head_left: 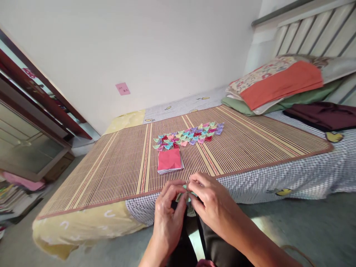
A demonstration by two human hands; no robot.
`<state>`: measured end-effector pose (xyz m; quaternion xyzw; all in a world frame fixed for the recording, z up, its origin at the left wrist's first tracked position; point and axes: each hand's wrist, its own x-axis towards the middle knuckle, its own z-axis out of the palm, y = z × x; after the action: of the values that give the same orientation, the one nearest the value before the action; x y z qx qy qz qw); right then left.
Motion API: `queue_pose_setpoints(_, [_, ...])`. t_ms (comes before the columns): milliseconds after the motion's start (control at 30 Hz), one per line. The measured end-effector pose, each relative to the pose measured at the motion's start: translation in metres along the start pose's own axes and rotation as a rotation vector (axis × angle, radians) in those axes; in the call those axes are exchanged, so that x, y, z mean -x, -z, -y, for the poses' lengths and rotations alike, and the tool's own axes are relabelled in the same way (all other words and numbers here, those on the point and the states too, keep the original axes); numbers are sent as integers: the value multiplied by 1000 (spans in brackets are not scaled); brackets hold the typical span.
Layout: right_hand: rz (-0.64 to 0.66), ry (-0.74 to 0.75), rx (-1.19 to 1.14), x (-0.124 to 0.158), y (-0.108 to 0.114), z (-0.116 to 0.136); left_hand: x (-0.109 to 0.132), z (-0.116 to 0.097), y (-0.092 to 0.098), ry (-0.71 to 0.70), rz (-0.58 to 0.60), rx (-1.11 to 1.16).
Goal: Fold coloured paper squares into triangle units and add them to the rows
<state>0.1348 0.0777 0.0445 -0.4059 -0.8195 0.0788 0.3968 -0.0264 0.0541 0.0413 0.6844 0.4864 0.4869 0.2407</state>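
Observation:
Above my lap, near the bed's front edge, my left hand (169, 209) and my right hand (210, 200) pinch a small piece of light green folded paper (183, 195) between them. The fingers hide much of its shape. Just beyond my hands lies a stack of square paper sheets (169, 159), red on top. Behind it, several small folded paper pieces (191, 135) in many colours sit in rows on the striped mat.
The striped mat (125, 159) covers most of the bed. Folded bedding (286, 81) and dark maroon cloth (322, 114) lie at the right. A pink paper (122, 88) is on the wall. A cabinet (30, 137) stands left.

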Motion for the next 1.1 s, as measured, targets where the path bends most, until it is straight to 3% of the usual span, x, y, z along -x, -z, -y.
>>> queue_pose_setpoints(100, [18, -14, -38, 1, -1, -1, 2, 3, -2, 138, -23, 203])
queue_pose_setpoints(300, [-5, -39, -74, 1, -3, -2, 6, 12, -3, 586, -14, 936])
queue_pose_setpoints(367, [-12, -40, -69, 1, -5, -3, 10, 13, -6, 649, -6, 1069])
queue_pose_setpoints(567, [-12, -28, -113, 1, -15, -3, 17, 7, -20, 665, -1, 1211])
queue_pose_setpoints(933, [-5, -17, -99, 5, -17, 1, 16, 5, -28, 823, -122, 1370])
queue_pose_setpoints(1100, [43, -12, -118, 4, -18, -3, 12, 9, -24, 866, -54, 1408])
